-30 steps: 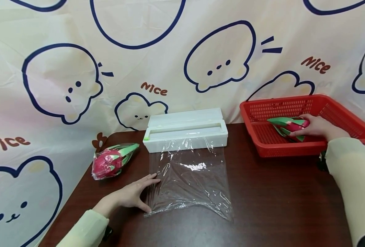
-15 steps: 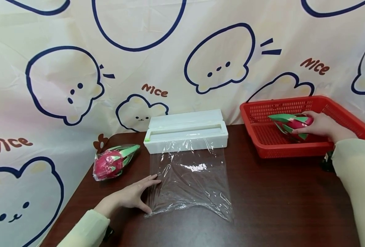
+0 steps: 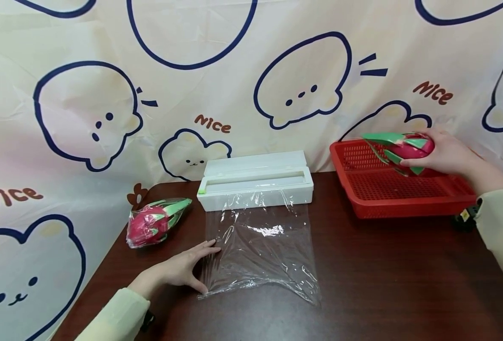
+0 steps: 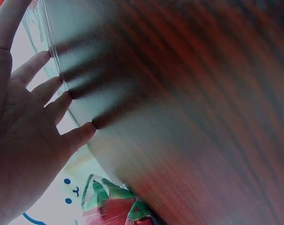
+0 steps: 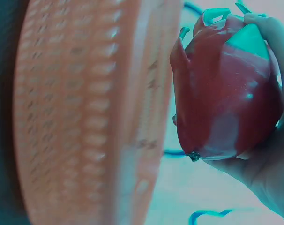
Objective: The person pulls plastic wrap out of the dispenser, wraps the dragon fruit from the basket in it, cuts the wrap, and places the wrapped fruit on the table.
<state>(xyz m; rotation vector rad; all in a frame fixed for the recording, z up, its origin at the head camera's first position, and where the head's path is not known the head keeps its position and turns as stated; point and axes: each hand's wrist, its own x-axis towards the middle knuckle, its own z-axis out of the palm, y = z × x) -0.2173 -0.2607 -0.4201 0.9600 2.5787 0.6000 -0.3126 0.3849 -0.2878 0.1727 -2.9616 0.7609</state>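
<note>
My right hand (image 3: pixel 451 154) grips a dragon fruit (image 3: pixel 415 146) with green leafy tips and holds it above the red basket (image 3: pixel 404 208). In the right wrist view the fruit (image 5: pixel 231 93) shows its pink-red underside, raised beside the basket's perforated wall (image 5: pixel 85 108). My left hand (image 3: pixel 180 269) is spread at the left edge of a sheet of cling film (image 3: pixel 264 255), its fingertips and thumb touching the edge. In the left wrist view the straight fingers (image 4: pixel 53 89) reach down to the film's edge. The film runs out of a white dispenser box (image 3: pixel 255 192) with its lid up.
A second dragon fruit (image 3: pixel 149 225), wrapped in clear film, lies at the table's left side. The dark brown wooden table (image 3: pixel 375 284) ends at a cloth backdrop (image 3: pixel 234 85) printed with cartoon bears.
My right hand has lifted the dragon fruit from inside the basket to above its rim. The left hand and the film have stayed where they were.
</note>
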